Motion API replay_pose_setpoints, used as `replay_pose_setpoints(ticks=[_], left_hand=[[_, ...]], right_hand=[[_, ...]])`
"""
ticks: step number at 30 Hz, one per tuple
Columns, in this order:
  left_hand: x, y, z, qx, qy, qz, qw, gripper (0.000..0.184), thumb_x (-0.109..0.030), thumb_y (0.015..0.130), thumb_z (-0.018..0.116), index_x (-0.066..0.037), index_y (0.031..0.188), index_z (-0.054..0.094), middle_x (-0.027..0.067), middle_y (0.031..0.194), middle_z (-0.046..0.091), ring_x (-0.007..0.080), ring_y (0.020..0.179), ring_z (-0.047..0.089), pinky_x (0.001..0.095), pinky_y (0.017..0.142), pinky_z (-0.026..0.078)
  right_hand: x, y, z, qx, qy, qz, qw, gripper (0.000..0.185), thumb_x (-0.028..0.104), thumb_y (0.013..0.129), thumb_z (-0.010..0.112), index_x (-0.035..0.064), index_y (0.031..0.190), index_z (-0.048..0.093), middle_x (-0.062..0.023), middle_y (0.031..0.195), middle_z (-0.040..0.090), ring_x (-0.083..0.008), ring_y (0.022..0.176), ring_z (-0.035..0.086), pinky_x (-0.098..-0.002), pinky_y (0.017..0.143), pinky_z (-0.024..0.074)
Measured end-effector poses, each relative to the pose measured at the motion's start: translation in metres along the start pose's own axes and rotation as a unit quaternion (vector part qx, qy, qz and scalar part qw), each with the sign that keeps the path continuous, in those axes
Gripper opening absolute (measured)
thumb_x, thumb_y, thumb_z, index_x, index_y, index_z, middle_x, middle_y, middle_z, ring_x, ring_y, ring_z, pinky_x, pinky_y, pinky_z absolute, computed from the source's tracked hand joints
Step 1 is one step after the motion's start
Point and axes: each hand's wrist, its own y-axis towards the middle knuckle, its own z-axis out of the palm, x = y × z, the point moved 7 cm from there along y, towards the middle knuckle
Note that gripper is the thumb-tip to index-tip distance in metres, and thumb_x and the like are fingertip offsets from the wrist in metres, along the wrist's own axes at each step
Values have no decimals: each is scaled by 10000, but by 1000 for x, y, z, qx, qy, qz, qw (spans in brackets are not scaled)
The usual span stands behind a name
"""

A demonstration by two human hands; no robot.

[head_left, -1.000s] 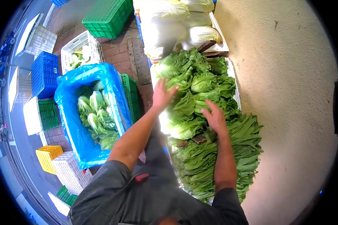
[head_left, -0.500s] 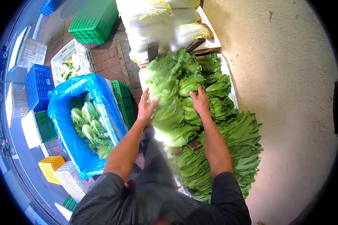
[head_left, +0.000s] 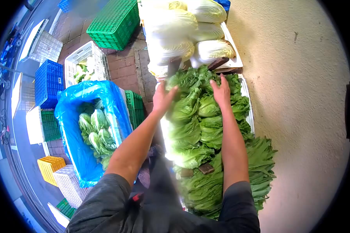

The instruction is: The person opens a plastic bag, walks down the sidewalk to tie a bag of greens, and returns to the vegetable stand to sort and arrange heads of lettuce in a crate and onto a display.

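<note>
My left hand (head_left: 164, 98) is at the left edge of the lettuce heads (head_left: 210, 128), thumb and fingers apart, slightly blurred. On the upper part of the same pile lies my right hand (head_left: 221, 94), its fingers spread over the leaves, with nothing gripped. The lettuce is stacked in rows in a white foam box (head_left: 248, 101). Below it, toward my body, a broad bundle of long leafy greens (head_left: 260, 167) fans out. Small dark blocks (head_left: 206, 168) sit between the lettuce and these greens.
Napa cabbages (head_left: 215, 50) are stacked beyond the lettuce. To the left, a blue plastic-lined box (head_left: 67, 116) holds more leafy heads (head_left: 99, 128). Around it are a white crate (head_left: 72, 64), a green crate (head_left: 114, 27), and a blue crate (head_left: 48, 83). A beige wall (head_left: 299, 116) runs along the right.
Both hands have moved forward along the lettuce, toward the cabbages, and remain open. The camera view has shifted, so the produce appears lower and further right.
</note>
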Motion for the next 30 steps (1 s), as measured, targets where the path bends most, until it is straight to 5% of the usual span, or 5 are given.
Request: replay_pose_setpoints(ticks=[12,19,24,27,30], left_hand=[[51,5,3,10,-261,50,964,387,-222,973,615,5,1267,505,115,1126,618,156,979,569,307,858,474],[40,0,-17,1,-186,45,982,591,-242,958,640,48,1403,381,246,1364,491,268,1288,464,360,1088,348],[-17,-55,-50,-3,-148,61,987,578,-223,940,662,23,1406,424,163,1140,603,55,603,350,242,566,366],[-13,-97,-54,14,-99,60,993,570,-260,950,636,20,1404,434,170,1407,491,250,1281,476,359,1075,355],[-5,-134,-46,24,-67,87,994,559,-222,944,640,32,1397,433,185,1431,467,269,1376,382,372,1114,306]], right_hand=[[3,3,77,93,-129,-34,987,620,316,930,592,30,1434,372,-250,1285,560,-434,1156,541,-467,958,455],[40,-48,11,-136,-137,-85,977,607,381,931,580,69,1428,424,-227,1449,431,-449,1358,358,-661,1134,159],[-12,-108,-43,-119,-55,-93,987,504,267,900,642,22,1318,502,-190,1379,507,-369,1301,457,-628,1141,197],[-104,-120,-97,-147,-189,47,970,482,288,912,621,18,1300,524,-183,1346,539,-340,1295,477,-654,1138,172],[-208,-126,-121,-77,-208,180,958,621,404,976,522,24,1451,395,-202,1413,488,-395,1318,430,-642,1133,204]])
